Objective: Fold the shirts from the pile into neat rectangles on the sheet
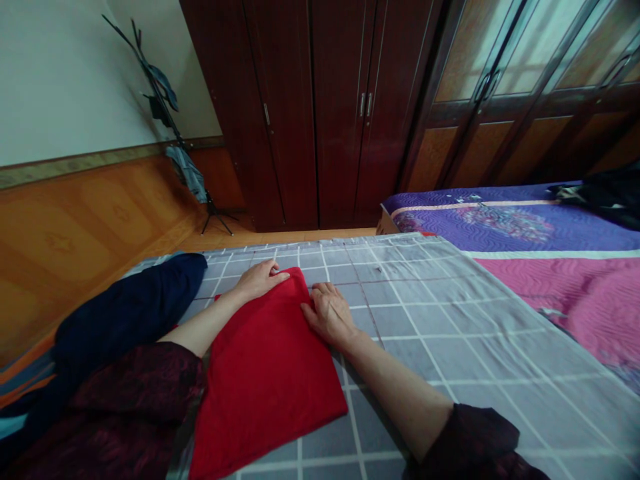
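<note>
Red cloth [273, 373] is laid flat on a gray checked bedsheet [425, 320], its far end touched by the loosely open left hand [257, 280], its side by the curled right hand [331, 313], grip unclear. Creases are best avoided with light, even pressure.

a plain, bright red cloth [270, 373], folded into a flat panel with mostly straight edges; its surface is nearly smooth, with faint creases; it lies flat on the grey sheet with white grid lines [415, 320], its narrower end away from the camera, its wider edge slanting across the near side
</note>
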The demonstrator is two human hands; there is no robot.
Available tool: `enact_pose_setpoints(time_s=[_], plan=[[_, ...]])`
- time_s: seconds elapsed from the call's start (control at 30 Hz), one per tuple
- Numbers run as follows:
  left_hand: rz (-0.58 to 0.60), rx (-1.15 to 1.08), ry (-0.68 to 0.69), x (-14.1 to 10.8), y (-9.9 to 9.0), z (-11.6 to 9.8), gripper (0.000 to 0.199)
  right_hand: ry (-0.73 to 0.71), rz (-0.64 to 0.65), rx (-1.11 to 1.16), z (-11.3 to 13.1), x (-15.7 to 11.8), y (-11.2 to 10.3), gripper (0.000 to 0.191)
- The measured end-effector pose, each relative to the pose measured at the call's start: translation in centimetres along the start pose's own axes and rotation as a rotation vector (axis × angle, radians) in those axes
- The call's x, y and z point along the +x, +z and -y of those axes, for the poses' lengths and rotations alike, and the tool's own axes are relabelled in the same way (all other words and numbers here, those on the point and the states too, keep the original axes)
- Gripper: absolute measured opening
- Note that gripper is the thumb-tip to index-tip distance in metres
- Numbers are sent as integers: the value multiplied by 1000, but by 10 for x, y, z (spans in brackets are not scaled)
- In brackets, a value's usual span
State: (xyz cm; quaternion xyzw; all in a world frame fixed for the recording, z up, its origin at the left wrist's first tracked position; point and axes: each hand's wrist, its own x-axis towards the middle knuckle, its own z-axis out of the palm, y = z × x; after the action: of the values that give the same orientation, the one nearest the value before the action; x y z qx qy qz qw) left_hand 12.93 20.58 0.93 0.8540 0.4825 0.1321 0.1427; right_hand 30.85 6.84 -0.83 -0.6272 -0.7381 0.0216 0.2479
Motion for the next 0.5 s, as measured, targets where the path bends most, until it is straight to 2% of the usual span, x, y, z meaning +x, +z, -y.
enact_pose_setpoints(time_s=[0.17,0.3,0.4,0.5], plan=[[48,105,-39,-34,-15,15,51,33,1,34,0,1,0,17],[123,98,-130,-43,-23,22,53,69,32,72,4,-4,-2,20],[175,45,-178,-40,-28,28,50,103,68,98,6,-21,-11,26],[250,5,-148,-39,-34,29,44,129,166,178,8,-55,-29,27]])
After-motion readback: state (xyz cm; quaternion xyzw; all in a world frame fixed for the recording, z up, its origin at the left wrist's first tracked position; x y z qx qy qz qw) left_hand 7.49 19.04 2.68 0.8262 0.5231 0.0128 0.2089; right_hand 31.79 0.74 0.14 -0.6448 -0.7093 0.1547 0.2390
